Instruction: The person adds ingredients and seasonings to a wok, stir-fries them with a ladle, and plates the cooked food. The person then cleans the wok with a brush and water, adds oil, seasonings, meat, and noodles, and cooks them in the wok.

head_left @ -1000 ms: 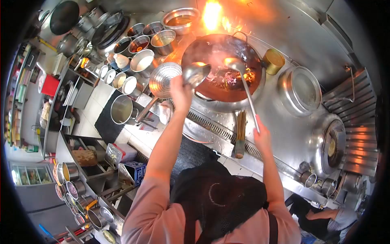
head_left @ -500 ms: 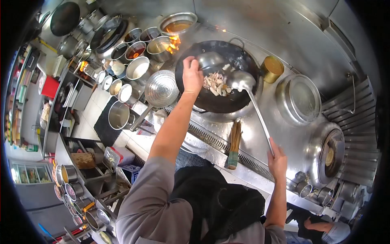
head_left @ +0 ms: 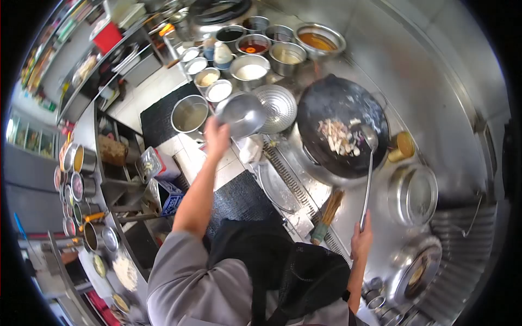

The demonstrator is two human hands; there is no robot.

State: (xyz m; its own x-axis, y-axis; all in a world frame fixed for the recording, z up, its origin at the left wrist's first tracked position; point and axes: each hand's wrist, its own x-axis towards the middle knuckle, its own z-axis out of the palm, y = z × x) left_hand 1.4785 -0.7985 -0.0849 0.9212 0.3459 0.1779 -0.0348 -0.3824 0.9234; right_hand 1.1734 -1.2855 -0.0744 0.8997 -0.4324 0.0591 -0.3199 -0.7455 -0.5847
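Note:
My left hand is closed on the rim of a shiny metal bowl, which is held tilted to the left of the wok, partly in front of the perforated strainer. My right hand grips the end of a long-handled ladle. The ladle's head rests inside the black wok, at its right side. Pale sliced food pieces lie in the middle of the wok, touching or close to the ladle head.
Several metal pots of sauces and seasonings stand beyond the strainer. A bamboo brush lies by the slotted drain. Right of the wok are a yellowish can and a round metal lid. A deep pot stands at left.
My left hand has carried the bowl from over the wok to the left. The ladle stays in the wok. The view has turned, and the flames behind the wok no longer show.

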